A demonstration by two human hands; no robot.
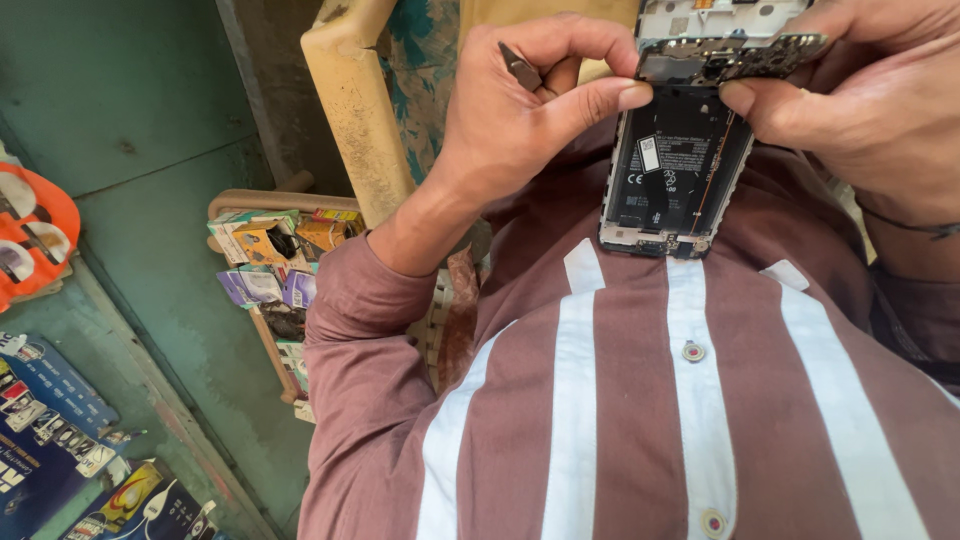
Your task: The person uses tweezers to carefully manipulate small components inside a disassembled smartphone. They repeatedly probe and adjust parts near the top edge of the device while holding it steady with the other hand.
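Two hands work on an opened smartphone (676, 165), held upright against the chest of a person in a maroon shirt with pale stripes (640, 400). Its back cover is off, and the black battery (668, 170) fills the middle of the frame. Above the battery, a small green circuit board (745, 55) stands tilted up off the phone. The left hand (525, 110) has its thumb pressed on the phone's upper left edge and pinches a thin dark tool (520, 68) between forefinger and middle finger. The right hand (870, 90) grips the upper right edge, thumb just under the raised board.

I'd judge the phone light and stiff but fragile like this: the board looks thin and easily bent, and any cable under it could tear. The metal side rails look like the safest hold, away from the battery and board.

Left of the phone, well apart, a cane rack (270, 270) holds coloured packets.
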